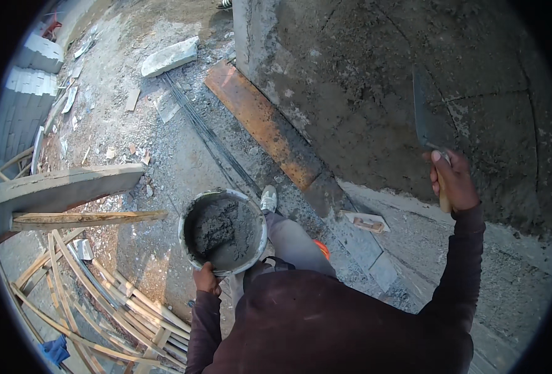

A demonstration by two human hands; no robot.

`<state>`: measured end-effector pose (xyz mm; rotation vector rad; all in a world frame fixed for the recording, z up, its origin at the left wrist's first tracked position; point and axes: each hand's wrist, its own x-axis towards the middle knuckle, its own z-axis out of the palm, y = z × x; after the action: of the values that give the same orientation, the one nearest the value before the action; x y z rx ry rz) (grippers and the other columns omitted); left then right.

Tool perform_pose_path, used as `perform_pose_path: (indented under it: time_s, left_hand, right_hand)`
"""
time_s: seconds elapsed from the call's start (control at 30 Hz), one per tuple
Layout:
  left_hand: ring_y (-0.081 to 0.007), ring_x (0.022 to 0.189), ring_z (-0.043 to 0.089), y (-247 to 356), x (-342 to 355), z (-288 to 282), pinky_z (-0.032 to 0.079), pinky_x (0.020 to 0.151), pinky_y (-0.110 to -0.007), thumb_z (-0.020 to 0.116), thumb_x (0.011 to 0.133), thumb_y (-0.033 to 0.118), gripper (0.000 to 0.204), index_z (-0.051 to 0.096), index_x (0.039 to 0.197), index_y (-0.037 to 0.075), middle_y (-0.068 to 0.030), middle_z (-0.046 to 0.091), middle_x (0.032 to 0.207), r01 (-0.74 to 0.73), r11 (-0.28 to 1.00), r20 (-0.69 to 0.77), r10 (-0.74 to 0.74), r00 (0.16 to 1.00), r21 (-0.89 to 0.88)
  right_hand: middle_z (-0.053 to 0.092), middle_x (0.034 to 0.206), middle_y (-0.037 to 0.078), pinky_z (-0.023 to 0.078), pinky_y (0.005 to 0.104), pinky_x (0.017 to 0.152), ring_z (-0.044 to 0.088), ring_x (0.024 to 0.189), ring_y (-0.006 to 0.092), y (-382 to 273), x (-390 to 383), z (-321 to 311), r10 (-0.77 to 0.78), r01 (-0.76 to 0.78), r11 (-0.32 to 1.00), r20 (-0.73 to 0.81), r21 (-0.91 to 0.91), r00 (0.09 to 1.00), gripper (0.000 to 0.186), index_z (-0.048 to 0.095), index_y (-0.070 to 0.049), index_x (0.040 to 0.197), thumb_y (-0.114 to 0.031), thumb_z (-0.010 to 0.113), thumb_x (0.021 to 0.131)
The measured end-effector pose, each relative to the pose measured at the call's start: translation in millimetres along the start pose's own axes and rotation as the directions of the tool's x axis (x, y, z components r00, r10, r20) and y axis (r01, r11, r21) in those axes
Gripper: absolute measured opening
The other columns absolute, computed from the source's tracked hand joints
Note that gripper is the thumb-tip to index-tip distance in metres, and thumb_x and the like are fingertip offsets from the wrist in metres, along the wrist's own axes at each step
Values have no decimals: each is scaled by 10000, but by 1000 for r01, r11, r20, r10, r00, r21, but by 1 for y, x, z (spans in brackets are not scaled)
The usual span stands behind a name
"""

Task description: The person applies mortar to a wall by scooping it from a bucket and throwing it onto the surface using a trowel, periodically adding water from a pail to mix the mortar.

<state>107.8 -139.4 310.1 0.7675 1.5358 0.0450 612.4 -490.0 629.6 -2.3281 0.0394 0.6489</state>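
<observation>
Mortar lies grey in a bucket by the person's leg, its near rim gripped by the curled left hand. The right hand, closed round the handle of a trowel, holds the blade close to the wall; whether they touch is unclear. Much of the visible face looks coated, though dark lines and rough patches seem left unsmoothed. A float lies near the wall's foot; a rust-stained board stretches farther on. Outdoors beyond, rubble-strewn ground carries thin rods and timber poles, and pale blocks stand stacked at far left.
</observation>
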Motion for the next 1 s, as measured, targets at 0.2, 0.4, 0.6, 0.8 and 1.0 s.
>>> perform_pose_path:
  time_s: [0.2, 0.4, 0.6, 0.8, 1.0]
  left_hand:
    - [-273, 756, 740, 21, -19, 68, 686, 623, -454, 567, 944, 65, 339, 576, 1273, -18, -140, 706, 1024, -211, 965, 243, 169, 955, 156]
    - [-245, 983, 705, 66, -63, 107, 550, 891, -374, 615, 902, 87, 405, 627, 1271, -78, -164, 740, 1101, -364, 905, 405, 255, 878, 219]
    - [-182, 887, 693, 79, -44, 80, 582, 740, -333, 583, 932, 24, 328, 617, 1254, -25, -93, 708, 1042, -564, 759, 435, 409, 802, 326]
    - [-234, 925, 692, 87, -14, 20, 549, 845, -374, 649, 891, 80, 371, 636, 1234, -60, -154, 734, 1050, -429, 900, 359, 376, 854, 77]
    - [-234, 895, 712, 73, 9, -61, 569, 799, -377, 622, 869, 16, 384, 640, 1247, -49, -132, 729, 1044, -369, 929, 204, 360, 910, 5]
  right_hand:
    - [694, 906, 146, 528, 466, 721, 703, 844, 327, 37, -26, 110, -444, 556, 710, 339, -432, 830, 213, 658, -52, 1023, -265, 643, 1021]
    - [692, 1087, 194, 553, 535, 887, 695, 1031, 431, 89, -9, 306, -439, 630, 529, 452, -568, 776, 257, 677, -77, 1121, -244, 701, 928]
    - [732, 1085, 245, 556, 551, 915, 703, 1051, 448, 51, -100, 361, -132, 433, 811, 599, -392, 790, 357, 663, -71, 1200, -321, 717, 951]
    - [745, 1000, 203, 568, 561, 846, 723, 974, 439, 14, -122, 355, -91, 488, 664, 587, -566, 804, 336, 653, -81, 1175, -324, 715, 951]
    - [706, 914, 156, 551, 528, 736, 692, 870, 432, -121, -168, 293, -636, 797, 562, 499, -223, 589, 278, 640, -76, 1033, -240, 787, 864]
